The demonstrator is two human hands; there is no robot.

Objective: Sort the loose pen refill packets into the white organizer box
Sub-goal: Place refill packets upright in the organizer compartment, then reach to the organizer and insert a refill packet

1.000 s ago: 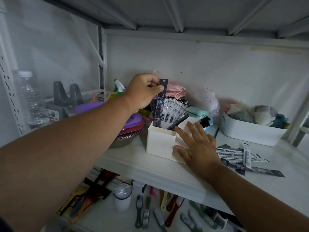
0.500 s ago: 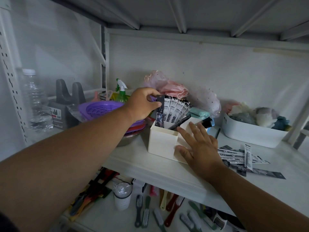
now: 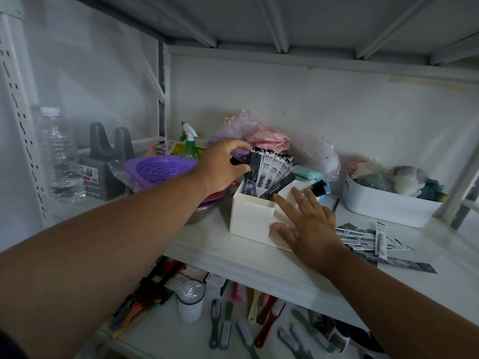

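Left hand: the left hand (image 3: pixel 223 168) is reached out over the far left corner of the white organizer box (image 3: pixel 252 218); its fingers are curled and a dark refill packet (image 3: pixel 252 164) is pinched near its top between thumb and fingertips.
Held packet: it is kept upright, its lower end inside the box's tall far compartment, at the left end of the row there.
Standing packets: a fanned row of white-and-black refill packets (image 3: pixel 276 168) is seen upright in the same compartment, leaning to the right; a darker packet (image 3: pixel 277 186) is laid slanting across their front.
Right hand: the right hand (image 3: pixel 308 224) is laid flat against the near right side of the box, fingers straight and spread, nothing being gripped; the thumb is rested on the box's near lower wall.
Organizer box: it is set on the white shelf (image 3: pixel 233 255), between a purple basket (image 3: pixel 159 169) on the left and a white bin (image 3: pixel 386 209) on the right.
Loose packets: a small heap of loose packets (image 3: pixel 368 239) is left flat on the shelf, just right of the right wrist, near the front of the white bin.
Far left: a clear plastic bottle (image 3: pixel 58 154) is stood by the upright.
Lower shelf: brushes (image 3: pixel 223 325) are spread below.
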